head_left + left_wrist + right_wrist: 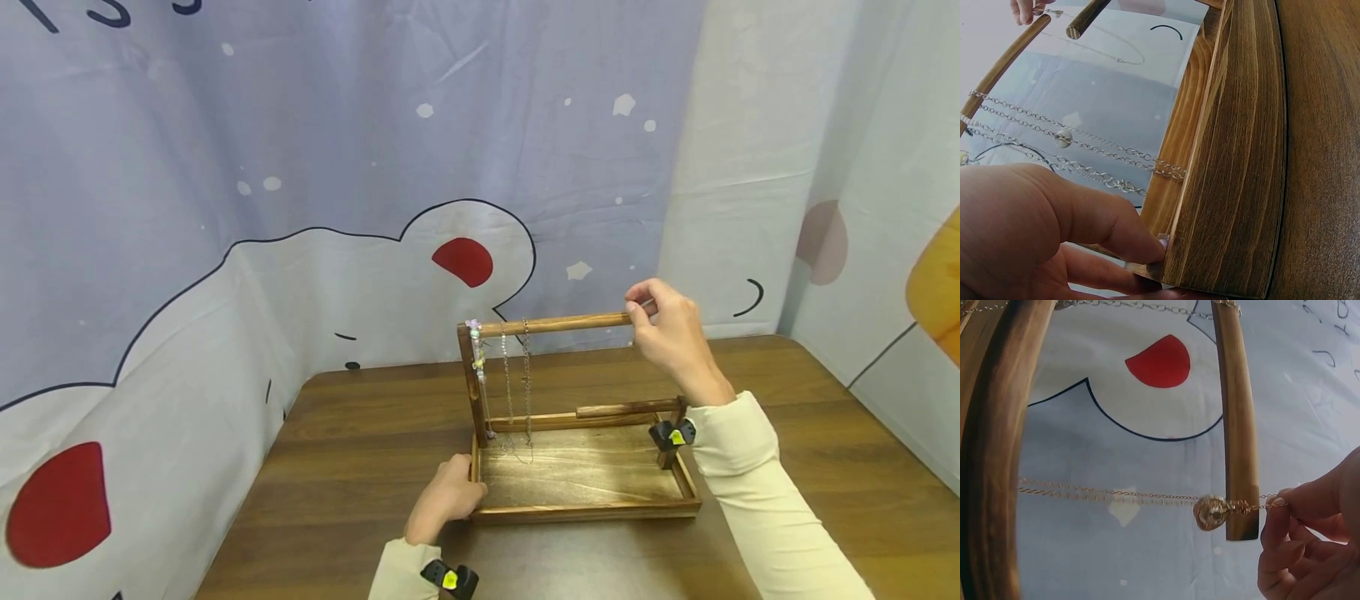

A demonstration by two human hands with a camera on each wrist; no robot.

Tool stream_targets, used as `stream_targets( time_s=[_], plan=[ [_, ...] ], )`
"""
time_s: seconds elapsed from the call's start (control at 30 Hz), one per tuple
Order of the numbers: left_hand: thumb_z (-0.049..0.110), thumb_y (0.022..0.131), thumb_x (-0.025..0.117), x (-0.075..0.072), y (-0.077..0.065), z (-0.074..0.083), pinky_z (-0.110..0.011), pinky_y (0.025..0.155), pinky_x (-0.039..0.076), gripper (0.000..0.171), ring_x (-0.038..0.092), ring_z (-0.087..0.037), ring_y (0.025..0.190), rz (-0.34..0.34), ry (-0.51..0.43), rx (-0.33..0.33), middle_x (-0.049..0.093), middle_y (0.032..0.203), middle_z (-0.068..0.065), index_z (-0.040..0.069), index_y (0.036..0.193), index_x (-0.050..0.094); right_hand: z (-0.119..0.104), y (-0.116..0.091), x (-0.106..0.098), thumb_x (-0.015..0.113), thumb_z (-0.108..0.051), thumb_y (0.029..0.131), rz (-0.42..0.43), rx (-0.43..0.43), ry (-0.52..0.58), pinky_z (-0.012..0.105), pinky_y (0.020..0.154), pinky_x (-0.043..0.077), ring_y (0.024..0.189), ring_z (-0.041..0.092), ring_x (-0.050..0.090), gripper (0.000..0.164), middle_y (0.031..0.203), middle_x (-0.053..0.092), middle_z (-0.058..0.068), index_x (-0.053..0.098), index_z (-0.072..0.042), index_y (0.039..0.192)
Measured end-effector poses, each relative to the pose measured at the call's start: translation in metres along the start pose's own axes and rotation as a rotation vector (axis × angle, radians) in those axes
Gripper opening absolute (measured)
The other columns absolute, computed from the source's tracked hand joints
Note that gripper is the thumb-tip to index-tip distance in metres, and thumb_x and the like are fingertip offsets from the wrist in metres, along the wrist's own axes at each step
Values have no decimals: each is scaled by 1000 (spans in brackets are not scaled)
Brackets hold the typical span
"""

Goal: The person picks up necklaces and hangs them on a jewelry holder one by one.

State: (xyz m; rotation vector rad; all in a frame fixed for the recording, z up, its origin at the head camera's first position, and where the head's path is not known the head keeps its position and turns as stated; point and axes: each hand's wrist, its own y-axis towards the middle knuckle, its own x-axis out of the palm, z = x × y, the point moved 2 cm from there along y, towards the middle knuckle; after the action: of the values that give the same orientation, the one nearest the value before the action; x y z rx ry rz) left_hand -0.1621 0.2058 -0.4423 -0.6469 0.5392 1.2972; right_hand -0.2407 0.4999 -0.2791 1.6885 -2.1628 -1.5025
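A wooden jewelry stand (585,510) with a tray base stands on the table. My left hand (452,490) grips the tray's left wall near the front corner, its thumb side pressed against the wood in the left wrist view. At the free right end of the upper bar (570,323), my right hand (672,337) pinches the thin chain of a gold necklace (1211,512). The necklace loops over this bar tip, its rounded gold ornament beside the wood. Silver chain necklaces (527,375) and a pastel beaded necklace (478,358) hang near the upright post at left.
A shorter, lower bar (626,408) extends leftward from a post at the tray's right side, below my right forearm. The brown table (360,450) reaches back to a printed cloth (375,292) hanging behind it. Another cloth panel (885,250) hangs on the right.
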Motion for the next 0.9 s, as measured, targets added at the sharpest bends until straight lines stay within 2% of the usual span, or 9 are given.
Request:
stream_targets(
  time_s=[0.13, 0.37, 0.63, 0.9],
  plan=[
    [4, 77, 54, -1, 0, 1, -30, 45, 44, 32, 53, -17, 49, -1, 5, 3, 55, 74, -12, -12, 104, 54, -6, -1, 5, 54, 2, 84, -10, -42, -3, 30, 59, 45, 68, 23, 59, 8, 82, 62, 13, 59, 1, 90],
    [4, 78, 54, 0, -1, 1, -30, 44, 44, 33, 53, -17, 48, -7, -7, -7, 55, 75, -13, -13, 106, 53, -16, -2, 16, 55, 2, 84, -53, -91, -3, 26, 54, 42, 64, 17, 56, 7, 80, 61, 8, 60, -1, 89],
    [4, 79, 55, 0, 1, 1, -31, 44, 45, 37, 54, -18, 48, -5, -4, -15, 56, 81, -16, -14, 110, 51, -26, -3, 23, 56, 3, 83, -66, -141, 8, 36, 60, 46, 69, 21, 57, 6, 83, 61, 10, 60, 1, 87],
    [4, 77, 55, 0, 1, 0, -32, 46, 44, 38, 54, -18, 49, 0, 16, -18, 56, 83, -18, -15, 110, 51, -36, -3, 30, 55, 2, 84, -89, -151, 39, 35, 62, 46, 71, 21, 57, 6, 84, 61, 9, 60, 0, 87]
  ],
)
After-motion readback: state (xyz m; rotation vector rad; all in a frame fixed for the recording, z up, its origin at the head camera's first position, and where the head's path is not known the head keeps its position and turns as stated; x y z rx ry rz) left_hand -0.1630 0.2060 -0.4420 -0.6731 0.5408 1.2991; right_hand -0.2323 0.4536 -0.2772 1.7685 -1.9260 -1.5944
